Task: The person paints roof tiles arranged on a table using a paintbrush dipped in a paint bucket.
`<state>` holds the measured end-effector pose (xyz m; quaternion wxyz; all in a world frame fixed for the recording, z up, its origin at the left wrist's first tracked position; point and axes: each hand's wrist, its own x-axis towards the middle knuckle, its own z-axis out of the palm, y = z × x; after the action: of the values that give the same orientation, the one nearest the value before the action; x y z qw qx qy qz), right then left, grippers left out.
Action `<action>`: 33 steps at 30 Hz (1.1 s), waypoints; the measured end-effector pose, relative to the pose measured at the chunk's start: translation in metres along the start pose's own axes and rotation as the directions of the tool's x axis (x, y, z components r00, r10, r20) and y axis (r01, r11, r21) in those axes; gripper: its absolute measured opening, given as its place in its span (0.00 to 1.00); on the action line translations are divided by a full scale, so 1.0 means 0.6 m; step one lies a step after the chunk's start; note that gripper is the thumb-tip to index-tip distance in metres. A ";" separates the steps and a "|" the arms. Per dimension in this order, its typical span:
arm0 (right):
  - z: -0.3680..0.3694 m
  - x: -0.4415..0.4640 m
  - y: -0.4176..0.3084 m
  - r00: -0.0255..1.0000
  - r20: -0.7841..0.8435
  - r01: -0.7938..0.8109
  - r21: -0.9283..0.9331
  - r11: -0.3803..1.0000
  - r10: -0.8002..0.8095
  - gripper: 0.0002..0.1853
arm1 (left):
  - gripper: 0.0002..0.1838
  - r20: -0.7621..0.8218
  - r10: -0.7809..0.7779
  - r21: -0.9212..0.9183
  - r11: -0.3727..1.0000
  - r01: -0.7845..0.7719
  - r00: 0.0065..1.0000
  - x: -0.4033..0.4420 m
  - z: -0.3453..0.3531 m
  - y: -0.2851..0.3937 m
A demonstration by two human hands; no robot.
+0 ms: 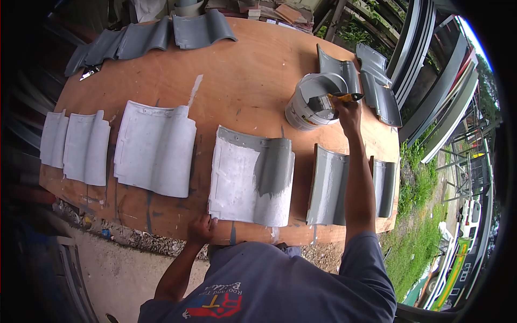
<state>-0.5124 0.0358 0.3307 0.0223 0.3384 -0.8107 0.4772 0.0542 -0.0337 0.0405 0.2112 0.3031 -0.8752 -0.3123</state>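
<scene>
In front of me lies a curved roof tile [237, 180], white with wet grey paint along its top and down part of its right side. My left hand [201, 229] has its fingers curled at the tile's lower left corner. My right hand [349, 109] is closed around a paintbrush [322, 102] with a yellow and black handle. Its bristles are over the opening of a white bucket [302, 116] holding grey paint, by the inner rim; whether they touch the paint I cannot tell.
White tiles [154, 148] lie to the left on the wooden board [242, 75]. Grey-coated tiles [329, 185] are on the right, with more grey tiles [203, 29] along the far left edge and others [381, 97] at the far right. Long curved panels [425, 59] stand beyond the board.
</scene>
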 end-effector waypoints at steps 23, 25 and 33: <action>0.027 -0.431 -0.048 0.907 0.386 -0.240 0.140 0.961 0.170 0.10 | 0.16 0.015 -0.037 -0.016 0.999 0.037 0.999 0.005 -0.004 0.006; 0.058 -0.462 -0.067 0.873 0.472 0.148 -0.013 0.989 -0.125 0.10 | 0.17 -0.009 -0.008 -0.016 1.000 0.008 1.000 0.003 0.000 0.001; 0.128 -0.569 -0.084 0.439 0.789 0.643 0.057 0.764 -0.429 0.23 | 0.16 -0.015 -0.003 -0.023 1.000 0.003 1.000 0.001 -0.006 0.002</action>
<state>-0.1988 0.1394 0.2048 -0.1283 0.7414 -0.6420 0.1474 0.0554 -0.0345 0.0439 0.2206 0.3044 -0.8695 -0.3203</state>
